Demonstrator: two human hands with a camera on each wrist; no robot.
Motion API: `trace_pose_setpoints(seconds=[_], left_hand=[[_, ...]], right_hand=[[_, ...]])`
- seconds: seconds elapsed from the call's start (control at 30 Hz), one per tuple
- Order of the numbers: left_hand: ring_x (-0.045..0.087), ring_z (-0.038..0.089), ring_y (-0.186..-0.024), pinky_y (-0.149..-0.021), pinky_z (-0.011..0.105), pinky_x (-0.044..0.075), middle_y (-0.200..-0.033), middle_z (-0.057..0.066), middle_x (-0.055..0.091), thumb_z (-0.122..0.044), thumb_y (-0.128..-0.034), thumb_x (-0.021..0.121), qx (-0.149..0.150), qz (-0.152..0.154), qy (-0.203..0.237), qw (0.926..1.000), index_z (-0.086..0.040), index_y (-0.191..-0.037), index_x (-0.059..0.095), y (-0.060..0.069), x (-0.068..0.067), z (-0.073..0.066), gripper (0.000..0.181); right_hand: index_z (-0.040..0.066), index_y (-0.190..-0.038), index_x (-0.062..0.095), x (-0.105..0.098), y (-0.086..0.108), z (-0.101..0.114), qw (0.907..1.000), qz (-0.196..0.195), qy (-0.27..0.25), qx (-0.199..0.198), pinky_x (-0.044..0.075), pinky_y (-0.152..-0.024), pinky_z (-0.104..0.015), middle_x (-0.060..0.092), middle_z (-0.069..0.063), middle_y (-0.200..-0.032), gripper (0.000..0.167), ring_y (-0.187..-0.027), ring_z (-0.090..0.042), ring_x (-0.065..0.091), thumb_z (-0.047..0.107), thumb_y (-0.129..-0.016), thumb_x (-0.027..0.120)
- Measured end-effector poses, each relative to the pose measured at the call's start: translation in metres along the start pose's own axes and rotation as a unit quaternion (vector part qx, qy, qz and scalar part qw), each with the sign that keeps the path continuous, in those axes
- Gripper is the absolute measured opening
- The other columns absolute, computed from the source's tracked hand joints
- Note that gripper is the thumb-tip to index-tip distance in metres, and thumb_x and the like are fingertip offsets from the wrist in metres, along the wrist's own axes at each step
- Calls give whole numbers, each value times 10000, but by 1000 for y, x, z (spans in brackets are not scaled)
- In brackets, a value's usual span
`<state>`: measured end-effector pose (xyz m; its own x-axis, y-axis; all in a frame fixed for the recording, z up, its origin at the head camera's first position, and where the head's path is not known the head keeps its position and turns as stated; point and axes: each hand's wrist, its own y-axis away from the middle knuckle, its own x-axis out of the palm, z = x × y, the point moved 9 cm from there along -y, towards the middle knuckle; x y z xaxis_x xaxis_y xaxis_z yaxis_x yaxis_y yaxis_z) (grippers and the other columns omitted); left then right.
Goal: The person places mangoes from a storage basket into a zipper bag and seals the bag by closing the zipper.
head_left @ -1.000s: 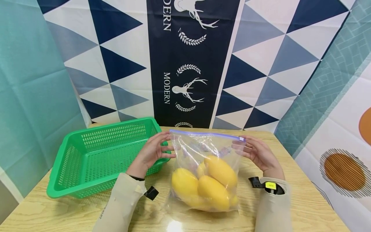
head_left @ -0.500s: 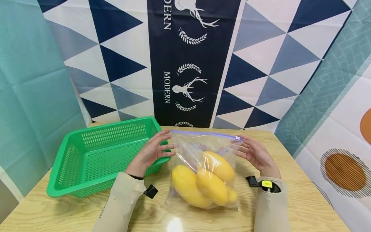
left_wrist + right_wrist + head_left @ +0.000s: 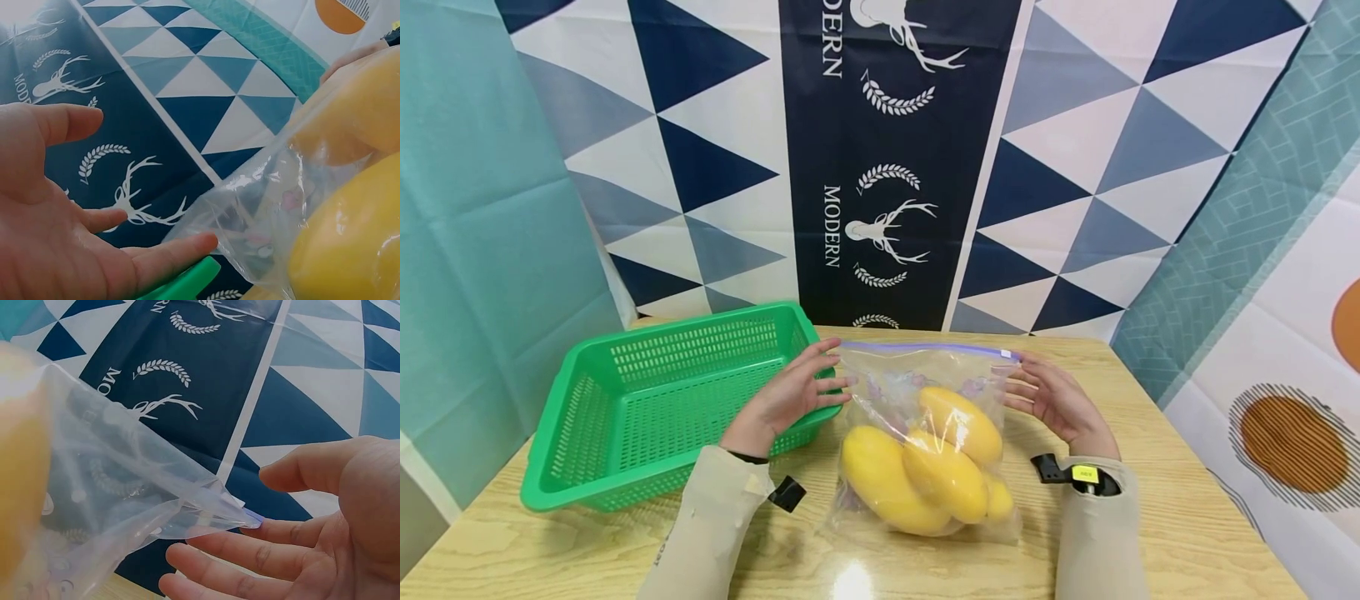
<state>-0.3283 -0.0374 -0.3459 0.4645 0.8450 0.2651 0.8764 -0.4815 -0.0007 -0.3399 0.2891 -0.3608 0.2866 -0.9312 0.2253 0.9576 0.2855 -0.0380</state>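
A clear zip bag (image 3: 880, 387) with a purple-blue slider seal along its top stands on the table. Several yellow mangoes (image 3: 951, 477) fill its lower part. My left hand (image 3: 790, 396) is beside the bag's upper left corner, its fingers spread and the thumb held away from them in the left wrist view. Across from it, my right hand (image 3: 1060, 400) is at the upper right corner near the white slider (image 3: 1006, 354). In the right wrist view the fingers (image 3: 250, 556) lie extended against the seal's end, with the thumb apart.
A green plastic basket (image 3: 681, 417) with perforated sides stands to the left, its right corner behind my left hand. The wooden table (image 3: 1180, 517) runs back to a patterned cloth (image 3: 880, 167) hanging behind.
The bag has settled lower and its mangoes have shifted slightly down. My right hand has moved a little left along with the bag's top corner. My left hand has barely moved.
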Motion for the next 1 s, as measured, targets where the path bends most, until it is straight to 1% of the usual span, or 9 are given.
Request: trace_pose_setpoints(seconds=[0.23, 0.33, 0.47, 0.6, 0.73, 0.8, 0.87, 0.93, 1.0], left_hand=[[245, 499, -1423, -1125, 547, 315, -1625, 221, 4, -154, -1057, 377, -5, 58, -10, 10000, -39, -1574, 101, 2, 0, 0, 597], [231, 505, -1425, -1132, 555, 298, -1625, 217, 5, -134, -1055, 362, 12, 96, -16, 10000, -32, -1571, 102, 2, 1, -1, 588], [224, 504, -1427, -1141, 554, 280, -1609, 239, 27, -120, -1045, 365, 23, 129, -55, 9999, -30, -1570, 93, 2, 2, -2, 598], [236, 494, -1427, -1141, 541, 289, -1579, 271, 66, -121, -1036, 384, 50, 121, -284, 9995, -34, -1570, 75, 3, 0, -4, 622], [252, 475, -1428, -1132, 526, 314, -1590, 270, 64, -150, -1030, 413, 42, 90, -681, 9976, -45, -1572, 68, 5, -2, -6, 651], [258, 459, -1431, -1127, 531, 325, -1602, 257, 71, -162, -1027, 440, 41, 42, -1033, 9946, -50, -1572, 81, 7, -2, -8, 661], [275, 453, -1424, -1120, 545, 331, -1604, 252, 96, -171, -1025, 467, 51, -13, -1481, 9890, -50, -1568, 104, 9, -3, -10, 664], [288, 448, -1419, -1109, 563, 335, -1598, 252, 135, -174, -1024, 497, 82, -107, -2024, 9792, -48, -1562, 139, 11, -3, -12, 658], [278, 452, -1422, -1108, 585, 320, -1586, 264, 178, -183, -1024, 520, 142, -173, -2632, 9645, -36, -1553, 174, 14, -1, -15, 649]], right_hand=[[116, -1358, 381, -1, -3, -4, 9996, -129, 143, 206, 563, -877, -353, 658, -3, -1135, 286, -1025, -167, 675, 206, -1088, 402], [59, -1443, 301, -1, -2, -3, 9995, -121, 213, 200, 563, -876, -344, 654, 3, -1129, 394, -1017, -156, 673, 201, -1088, 398], [-45, -1528, 119, -2, 0, -1, 9995, -70, 295, 128, 560, -884, -338, 648, 10, -1131, 569, -1015, -151, 671, 194, -1089, 391], [-92, -1537, 48, -4, 4, 2, 9989, -46, 474, 48, 555, -895, -347, 642, 17, -1132, 629, -1028, -148, 673, 200, -1092, 382], [-93, -1539, 33, -8, 7, 4, 9973, -139, 710, 84, 555, -895, -359, 657, 36, -1122, 650, -1037, -145, 679, 220, -1093, 386], [-87, -1542, 49, -10, 9, 6, 9951, -236, 951, 135, 557, -891, -362, 663, 38, -1123, 656, -1031, -138, 681, 240, -1091, 395], [-86, -1543, 72, -12, 11, 8, 9903, -358, 1326, 189, 558, -887, -366, 657, -11, -1168, 656, -1032, -138, 681, 256, -1089, 399], [-87, -1543, 98, -14, 13, 10, 9803, -515, 1887, 267, 559, -888, -373, 623, -135, -1258, 652, -1056, -162, 673, 274, -1088, 395], [-75, -1548, 107, -15, 16, 12, 9647, -708, 2498, 437, 548, -913, -403, 533, -258, -1362, 663, -1131, -250, 644, 305, -1086, 390]])
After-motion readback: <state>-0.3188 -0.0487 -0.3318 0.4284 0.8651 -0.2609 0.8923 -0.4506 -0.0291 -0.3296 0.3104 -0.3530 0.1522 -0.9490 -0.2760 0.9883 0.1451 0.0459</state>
